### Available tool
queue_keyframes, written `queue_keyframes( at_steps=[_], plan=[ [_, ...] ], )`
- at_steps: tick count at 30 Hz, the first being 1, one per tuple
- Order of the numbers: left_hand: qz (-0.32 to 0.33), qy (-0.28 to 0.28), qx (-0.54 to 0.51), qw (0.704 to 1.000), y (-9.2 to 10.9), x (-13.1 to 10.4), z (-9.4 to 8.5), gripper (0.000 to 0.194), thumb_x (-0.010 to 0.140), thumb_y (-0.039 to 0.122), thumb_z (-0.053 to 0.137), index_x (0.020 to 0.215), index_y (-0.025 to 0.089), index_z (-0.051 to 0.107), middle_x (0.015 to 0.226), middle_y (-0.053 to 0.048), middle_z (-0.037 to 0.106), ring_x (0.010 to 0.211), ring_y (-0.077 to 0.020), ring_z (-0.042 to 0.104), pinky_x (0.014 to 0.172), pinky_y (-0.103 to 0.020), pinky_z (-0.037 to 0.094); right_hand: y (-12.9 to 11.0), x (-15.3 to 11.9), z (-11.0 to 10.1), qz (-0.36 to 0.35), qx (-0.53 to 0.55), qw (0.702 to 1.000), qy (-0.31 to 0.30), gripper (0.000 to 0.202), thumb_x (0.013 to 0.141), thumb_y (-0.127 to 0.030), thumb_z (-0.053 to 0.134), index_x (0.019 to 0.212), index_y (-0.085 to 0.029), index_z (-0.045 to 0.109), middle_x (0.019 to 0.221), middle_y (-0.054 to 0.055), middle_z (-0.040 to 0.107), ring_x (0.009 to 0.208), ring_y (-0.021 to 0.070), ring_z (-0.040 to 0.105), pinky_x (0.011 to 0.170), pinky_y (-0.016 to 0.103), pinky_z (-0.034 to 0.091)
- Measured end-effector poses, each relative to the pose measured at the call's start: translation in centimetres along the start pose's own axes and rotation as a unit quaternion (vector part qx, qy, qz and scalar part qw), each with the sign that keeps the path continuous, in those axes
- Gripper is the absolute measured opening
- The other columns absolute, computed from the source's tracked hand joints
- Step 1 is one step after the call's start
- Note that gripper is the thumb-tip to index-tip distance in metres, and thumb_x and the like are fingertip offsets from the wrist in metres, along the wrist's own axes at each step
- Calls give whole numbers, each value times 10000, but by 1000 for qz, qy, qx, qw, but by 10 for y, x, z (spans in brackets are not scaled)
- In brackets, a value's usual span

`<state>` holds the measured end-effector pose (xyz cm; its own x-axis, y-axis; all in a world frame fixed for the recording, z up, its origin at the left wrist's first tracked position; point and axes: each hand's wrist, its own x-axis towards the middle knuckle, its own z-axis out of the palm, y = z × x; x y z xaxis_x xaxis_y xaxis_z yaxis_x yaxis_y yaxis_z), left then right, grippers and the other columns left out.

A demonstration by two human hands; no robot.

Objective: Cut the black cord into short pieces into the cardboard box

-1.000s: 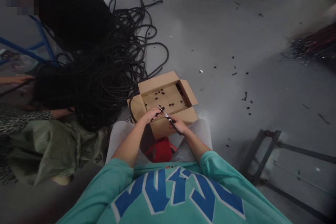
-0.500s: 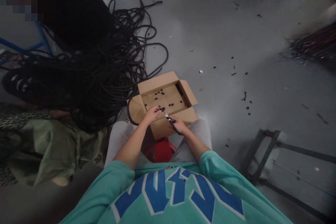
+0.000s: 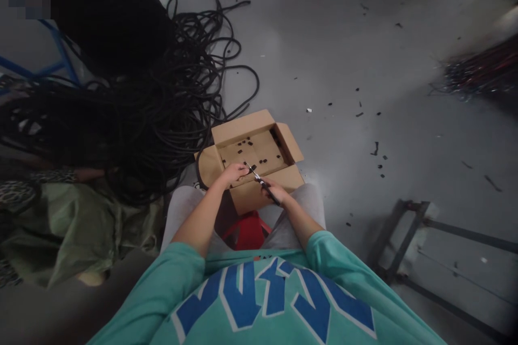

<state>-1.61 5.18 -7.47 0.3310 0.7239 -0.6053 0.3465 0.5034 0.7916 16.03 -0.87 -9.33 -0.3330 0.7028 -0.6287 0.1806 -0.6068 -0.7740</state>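
Over an open cardboard box [image 3: 287, 175] on my lap, both hands work close together. My left hand [image 3: 232, 173] is closed, its fingers pinched at the end of a black hose [image 3: 198, 168] that loops round the box's left flap; my forearm hides part of it. My right hand [image 3: 277, 192] grips the dark handles of scissors [image 3: 268, 193], whose thin blades point up and left to the left fingertips. A short black bit [image 3: 253, 167] shows by the blades, but whether it is still joined to the hose I cannot tell. Several small black pieces [image 3: 250, 143] lie inside the box.
A large tangled heap of black hose [image 3: 162, 97] covers the floor at left, beside green cloth [image 3: 81, 226]. A red stool [image 3: 249, 232] shows between my legs. Black scraps [image 3: 376, 148] litter the floor at right, near a metal frame [image 3: 408, 237] and a wire bundle [image 3: 477, 73].
My left fingers have drawn closer together near the blades. The scissors and right hand have shifted only slightly; the box stays in place.
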Motion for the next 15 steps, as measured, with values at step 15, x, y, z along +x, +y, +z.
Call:
queue_keyframes(
  at_steps=[15],
  plan=[
    [10, 18, 33, 999, -12, 17, -10, 185, 661, 288, 555, 711, 110, 572, 498, 45, 494, 371, -42, 379, 420, -181, 291, 1, 1, 5, 73, 51, 995, 40, 590, 517, -99, 501, 1100, -191, 497, 414, -105, 381, 329, 37, 315, 351, 157, 219]
  ],
)
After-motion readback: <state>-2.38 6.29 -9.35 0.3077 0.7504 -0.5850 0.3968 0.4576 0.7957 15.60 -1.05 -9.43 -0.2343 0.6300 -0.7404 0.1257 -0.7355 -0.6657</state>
